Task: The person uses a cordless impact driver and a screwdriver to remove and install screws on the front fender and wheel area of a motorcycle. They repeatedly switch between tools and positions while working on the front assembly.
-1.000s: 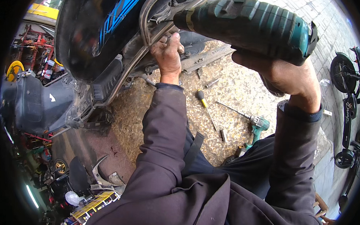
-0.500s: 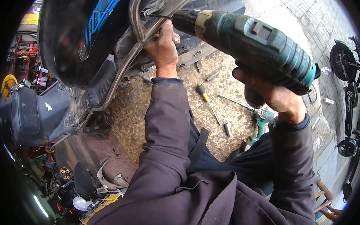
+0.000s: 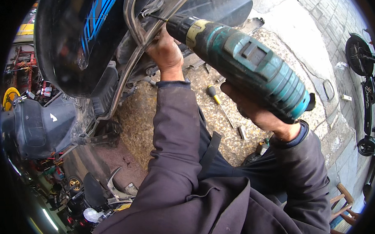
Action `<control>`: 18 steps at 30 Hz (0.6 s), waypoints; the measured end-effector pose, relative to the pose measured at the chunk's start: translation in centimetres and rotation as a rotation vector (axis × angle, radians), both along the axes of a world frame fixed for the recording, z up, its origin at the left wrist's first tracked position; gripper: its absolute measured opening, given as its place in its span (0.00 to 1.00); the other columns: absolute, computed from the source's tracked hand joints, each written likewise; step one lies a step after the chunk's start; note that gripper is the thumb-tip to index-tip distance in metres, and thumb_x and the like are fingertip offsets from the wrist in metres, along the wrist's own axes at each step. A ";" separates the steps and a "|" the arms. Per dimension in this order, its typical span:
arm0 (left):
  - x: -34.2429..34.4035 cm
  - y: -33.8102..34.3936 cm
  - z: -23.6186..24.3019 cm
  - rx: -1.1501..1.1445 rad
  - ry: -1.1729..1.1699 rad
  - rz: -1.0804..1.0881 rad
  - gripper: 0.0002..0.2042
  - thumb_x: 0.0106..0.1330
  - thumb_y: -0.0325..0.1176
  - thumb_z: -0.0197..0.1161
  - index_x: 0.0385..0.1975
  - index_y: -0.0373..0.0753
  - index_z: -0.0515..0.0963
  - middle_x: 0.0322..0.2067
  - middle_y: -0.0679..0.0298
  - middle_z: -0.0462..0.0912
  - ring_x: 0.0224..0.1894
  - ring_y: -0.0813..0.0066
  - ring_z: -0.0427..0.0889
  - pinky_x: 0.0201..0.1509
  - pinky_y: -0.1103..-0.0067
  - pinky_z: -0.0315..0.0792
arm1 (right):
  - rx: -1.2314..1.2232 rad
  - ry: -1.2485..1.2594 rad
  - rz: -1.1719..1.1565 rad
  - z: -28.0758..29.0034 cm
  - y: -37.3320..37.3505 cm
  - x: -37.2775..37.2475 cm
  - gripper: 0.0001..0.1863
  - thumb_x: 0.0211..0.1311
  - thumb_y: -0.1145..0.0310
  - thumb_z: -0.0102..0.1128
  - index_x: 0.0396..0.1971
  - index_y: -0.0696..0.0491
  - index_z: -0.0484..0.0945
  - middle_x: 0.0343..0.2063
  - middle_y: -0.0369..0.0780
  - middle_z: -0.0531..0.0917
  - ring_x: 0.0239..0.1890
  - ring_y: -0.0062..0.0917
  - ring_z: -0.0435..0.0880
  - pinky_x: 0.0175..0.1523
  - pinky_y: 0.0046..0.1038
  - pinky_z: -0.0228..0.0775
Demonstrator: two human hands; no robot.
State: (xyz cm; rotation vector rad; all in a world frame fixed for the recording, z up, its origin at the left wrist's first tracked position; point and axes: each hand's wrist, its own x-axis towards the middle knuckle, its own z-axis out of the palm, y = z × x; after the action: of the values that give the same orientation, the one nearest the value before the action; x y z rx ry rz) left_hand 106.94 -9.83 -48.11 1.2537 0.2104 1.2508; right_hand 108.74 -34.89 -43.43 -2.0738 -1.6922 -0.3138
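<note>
My right hand (image 3: pixel 257 108) is wrapped round the grip of a green and black cordless drill (image 3: pixel 251 61) with a worn pale band near its chuck. Its long thin bit points up and left, reaching the metal frame rail (image 3: pixel 128 75) of a black scooter (image 3: pixel 65 51) with blue stripes. Just below the chuck, my left hand (image 3: pixel 166 53) is closed against the underside of the rail. Its fingertips are partly hidden, and I cannot make out what they hold. The bit's tip lies among dark parts behind the rail.
On the speckled ground lie a yellow-and-black screwdriver (image 3: pixel 220 105) and a small metal socket (image 3: pixel 242 132). A dark scooter seat (image 3: pixel 35 126) is at the left. Folding scooters (image 3: pixel 366 102) stand at the right, and a wooden stool (image 3: pixel 343 202) is at the lower right.
The drill and my right hand have shifted left and slightly down, covering the second green power tool on the ground. My left hand stays at the rail. The view has shifted slightly.
</note>
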 end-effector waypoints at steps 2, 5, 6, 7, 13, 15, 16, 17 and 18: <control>-0.1 0.5 -0.1 0.114 0.180 0.133 0.26 0.65 0.22 0.57 0.64 0.35 0.61 0.55 0.59 0.74 0.54 0.72 0.74 0.62 0.76 0.66 | -0.150 -0.821 -0.084 -0.5 -0.6 0.0 0.20 0.67 0.64 0.60 0.57 0.48 0.75 0.50 0.37 0.79 0.52 0.27 0.76 0.58 0.28 0.66; -0.1 0.2 -0.2 0.065 0.197 0.129 0.25 0.64 0.20 0.56 0.63 0.35 0.62 0.55 0.58 0.74 0.54 0.71 0.74 0.62 0.75 0.67 | -0.172 -1.147 -0.151 -1.1 -0.9 0.0 0.24 0.68 0.61 0.58 0.64 0.47 0.70 0.59 0.38 0.77 0.59 0.29 0.75 0.65 0.29 0.65; 0.0 -0.1 -0.2 0.004 0.110 0.085 0.25 0.64 0.19 0.56 0.62 0.35 0.63 0.55 0.58 0.74 0.54 0.71 0.75 0.62 0.75 0.67 | -0.198 -1.129 -0.153 -1.3 -0.8 -0.1 0.25 0.69 0.61 0.57 0.64 0.47 0.69 0.59 0.38 0.76 0.59 0.29 0.75 0.65 0.29 0.65; 0.0 -0.3 -0.1 -0.053 0.024 0.042 0.25 0.64 0.19 0.56 0.62 0.35 0.63 0.55 0.58 0.74 0.54 0.71 0.75 0.61 0.75 0.68 | -0.232 -1.146 -0.133 -1.3 -0.8 0.0 0.25 0.69 0.60 0.57 0.64 0.47 0.69 0.59 0.38 0.76 0.59 0.28 0.75 0.64 0.29 0.65; -0.3 -0.5 0.2 -0.001 0.116 0.043 0.26 0.61 0.18 0.56 0.62 0.36 0.63 0.52 0.59 0.76 0.51 0.71 0.76 0.60 0.75 0.70 | -0.198 -0.796 -0.059 -1.4 0.0 0.2 0.25 0.70 0.57 0.56 0.64 0.49 0.69 0.57 0.37 0.77 0.58 0.25 0.75 0.63 0.28 0.66; -0.4 -0.2 -0.2 -0.143 0.079 -0.004 0.26 0.61 0.18 0.55 0.62 0.35 0.63 0.52 0.59 0.76 0.51 0.71 0.77 0.59 0.75 0.70 | -0.170 -0.876 -0.051 -1.4 0.0 0.4 0.25 0.70 0.58 0.56 0.63 0.49 0.70 0.57 0.37 0.77 0.58 0.25 0.76 0.63 0.27 0.66; -0.5 0.0 -0.4 -0.120 0.089 -0.004 0.27 0.61 0.19 0.56 0.62 0.35 0.63 0.52 0.59 0.76 0.51 0.71 0.77 0.59 0.75 0.71 | -0.135 -0.881 -0.070 -1.4 -0.1 0.4 0.25 0.70 0.58 0.57 0.63 0.50 0.70 0.57 0.37 0.77 0.58 0.26 0.76 0.63 0.27 0.66; -0.6 0.2 -0.6 -0.096 0.099 -0.004 0.27 0.61 0.19 0.56 0.63 0.35 0.62 0.52 0.59 0.76 0.51 0.71 0.77 0.59 0.75 0.71 | -0.136 -0.918 -0.081 -1.5 -0.1 0.5 0.25 0.69 0.58 0.57 0.63 0.50 0.70 0.57 0.37 0.77 0.58 0.26 0.76 0.63 0.28 0.67; -0.7 0.5 -0.7 -0.014 0.149 0.024 0.27 0.61 0.19 0.56 0.63 0.35 0.62 0.52 0.59 0.75 0.51 0.70 0.77 0.58 0.75 0.72 | -0.136 -0.956 -0.093 -1.5 -0.2 0.6 0.25 0.69 0.59 0.57 0.63 0.50 0.71 0.57 0.37 0.77 0.57 0.27 0.76 0.63 0.28 0.67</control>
State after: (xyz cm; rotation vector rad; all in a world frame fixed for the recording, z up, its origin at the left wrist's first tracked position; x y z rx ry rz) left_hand 106.26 -9.36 -48.84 1.3363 0.3420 1.1753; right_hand 109.30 -35.14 -44.97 -2.2579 -2.1328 -1.4339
